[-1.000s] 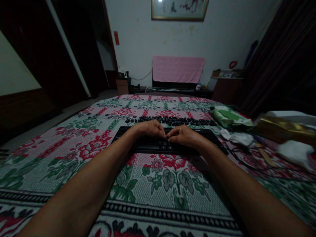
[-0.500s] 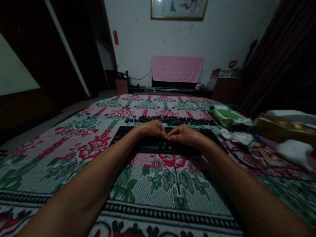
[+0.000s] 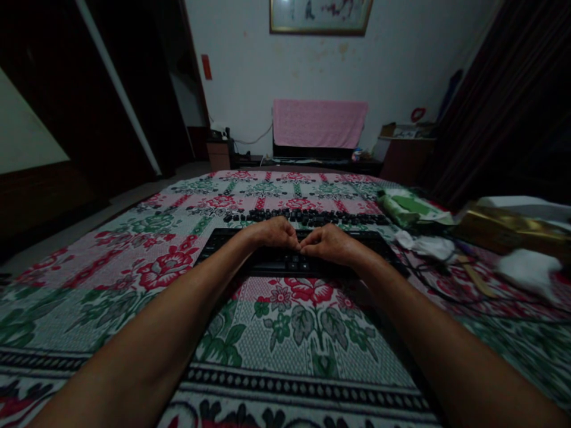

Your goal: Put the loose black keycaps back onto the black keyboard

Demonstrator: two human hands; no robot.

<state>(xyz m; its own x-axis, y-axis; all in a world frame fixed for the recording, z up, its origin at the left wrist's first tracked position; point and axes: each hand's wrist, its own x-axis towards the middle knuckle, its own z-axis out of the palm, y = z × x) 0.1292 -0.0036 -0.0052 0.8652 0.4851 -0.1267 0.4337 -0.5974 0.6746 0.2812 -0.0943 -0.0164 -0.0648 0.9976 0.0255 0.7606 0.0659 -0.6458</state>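
A black keyboard [image 3: 223, 245] lies on a floral bedspread [image 3: 285, 333] in a dim room. My left hand [image 3: 272, 233] and my right hand [image 3: 329, 244] rest on top of its middle, fingertips meeting in a pinch over the keys. Both have their fingers curled together; what they pinch is too small and dark to name. Just beyond the keyboard runs a row of several loose black keycaps [image 3: 307, 217] laid out on the cloth.
To the right lie a green packet [image 3: 408, 208], crumpled white cloths [image 3: 423, 245], a gold box [image 3: 513, 232] and a dark cable [image 3: 446, 291]. A pink cloth [image 3: 319, 123] covers something against the far wall. Dark cupboards stand at the left.
Nothing but a slight shift of the camera; both hands stay pinched together over the keyboard.
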